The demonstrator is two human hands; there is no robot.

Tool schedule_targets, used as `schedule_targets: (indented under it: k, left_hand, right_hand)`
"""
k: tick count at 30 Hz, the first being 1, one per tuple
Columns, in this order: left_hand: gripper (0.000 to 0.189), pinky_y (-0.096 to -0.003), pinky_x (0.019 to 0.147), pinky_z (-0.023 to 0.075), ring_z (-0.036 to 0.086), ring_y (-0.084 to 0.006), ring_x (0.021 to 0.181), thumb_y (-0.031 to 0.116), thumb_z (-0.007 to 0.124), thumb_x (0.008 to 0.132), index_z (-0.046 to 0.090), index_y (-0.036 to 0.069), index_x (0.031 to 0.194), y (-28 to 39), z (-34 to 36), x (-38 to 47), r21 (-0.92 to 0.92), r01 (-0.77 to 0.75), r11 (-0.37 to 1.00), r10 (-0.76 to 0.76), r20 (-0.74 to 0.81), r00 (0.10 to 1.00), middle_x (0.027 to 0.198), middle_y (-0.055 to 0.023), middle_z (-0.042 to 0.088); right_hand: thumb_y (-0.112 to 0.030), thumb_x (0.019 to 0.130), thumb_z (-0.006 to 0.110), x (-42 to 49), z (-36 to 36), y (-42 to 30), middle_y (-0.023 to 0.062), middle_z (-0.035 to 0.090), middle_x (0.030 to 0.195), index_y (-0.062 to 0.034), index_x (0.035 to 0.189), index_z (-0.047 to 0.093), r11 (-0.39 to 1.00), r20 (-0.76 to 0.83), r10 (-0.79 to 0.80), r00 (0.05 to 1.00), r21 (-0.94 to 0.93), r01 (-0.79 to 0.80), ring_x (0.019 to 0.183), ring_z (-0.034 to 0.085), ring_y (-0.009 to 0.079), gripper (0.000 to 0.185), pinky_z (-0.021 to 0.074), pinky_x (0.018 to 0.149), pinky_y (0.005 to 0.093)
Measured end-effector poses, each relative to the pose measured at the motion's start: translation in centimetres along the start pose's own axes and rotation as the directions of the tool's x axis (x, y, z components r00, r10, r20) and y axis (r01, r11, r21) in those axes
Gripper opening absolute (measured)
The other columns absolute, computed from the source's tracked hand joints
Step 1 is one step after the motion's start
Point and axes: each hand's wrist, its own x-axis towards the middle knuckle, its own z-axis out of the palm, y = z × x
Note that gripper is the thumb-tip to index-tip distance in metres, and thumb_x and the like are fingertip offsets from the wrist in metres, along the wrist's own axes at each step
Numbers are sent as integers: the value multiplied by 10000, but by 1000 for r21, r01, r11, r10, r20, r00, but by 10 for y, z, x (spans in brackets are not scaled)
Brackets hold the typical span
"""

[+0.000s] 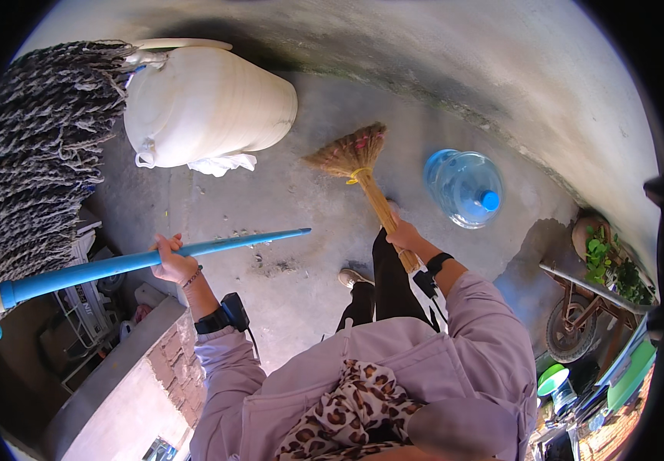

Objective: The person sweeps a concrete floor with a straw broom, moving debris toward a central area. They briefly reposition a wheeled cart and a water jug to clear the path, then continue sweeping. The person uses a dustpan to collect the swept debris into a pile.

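My left hand (pixel 173 262) grips a long blue pole (pixel 101 268) slanting across the left side; its narrow tip points toward the middle. A blue fitting sits at the pole's left end, beside the grey twisted-yarn strands of a mop (pixel 44 155). Whether strands and fitting join is hard to tell. My right hand (pixel 405 235) is closed around the handle of a short straw broom (pixel 360 155), bound with a yellow tie. Its bristles fan out ahead of me, over the concrete floor (pixel 332 104). To the right of the broom stands a clear blue water jug (pixel 467 187) with a blue cap.
A large cream-coloured jar (pixel 211 104) stands against the stained wall (pixel 481 63), with white plastic (pixel 222 164) at its foot. Dirt crumbs (pixel 274 266) dot the floor. A wheelbarrow (pixel 574 328) and green plants (pixel 599 253) are at right. A low wall (pixel 118 369) borders the lower left.
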Motion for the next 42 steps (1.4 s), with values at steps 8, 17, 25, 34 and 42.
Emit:
schedule_targets:
  k: [8,17,25,34,42]
  left_hand:
    - [179,-357,549,485,398,-118,414,29,533,753,448,31,596,-3,49,0,-116,-76,990,78,11,997,456,-37,411]
    - [216,-343,540,490,430,-129,422,48,552,771,447,25,583,-23,144,-5,-281,-113,953,159,146,976,450,-39,423]
    - [252,-308,509,490,407,-117,391,56,560,776,421,47,565,-42,211,-22,-349,-40,936,164,334,928,453,-38,427]
    - [266,-233,453,416,496,-106,458,120,622,767,441,51,585,-56,285,-26,-285,114,952,86,603,793,503,-32,485]
    - [257,-306,604,427,523,-160,623,171,670,703,492,8,792,-71,342,-6,-83,-98,992,126,761,636,683,-68,548]
  right_hand:
    - [-209,584,595,-14,24,10,226,590,765,-33,1242,267,978,158,11,987,-209,23,745,587,350,757,468,637,416]
    - [-292,513,652,-49,21,-4,180,600,806,-51,1075,498,983,353,-170,920,133,130,766,597,279,630,465,663,349]
    - [-249,547,658,-69,10,-44,127,587,856,-73,1194,400,934,263,-305,915,272,233,770,579,210,719,456,682,307]
    - [-253,580,668,-86,38,-65,183,576,917,-49,1243,324,886,-60,-319,946,336,320,865,560,266,774,432,765,325]
    - [-249,575,664,-93,62,-72,215,569,938,-45,1243,328,889,-118,-246,962,367,273,882,556,307,775,429,777,347]
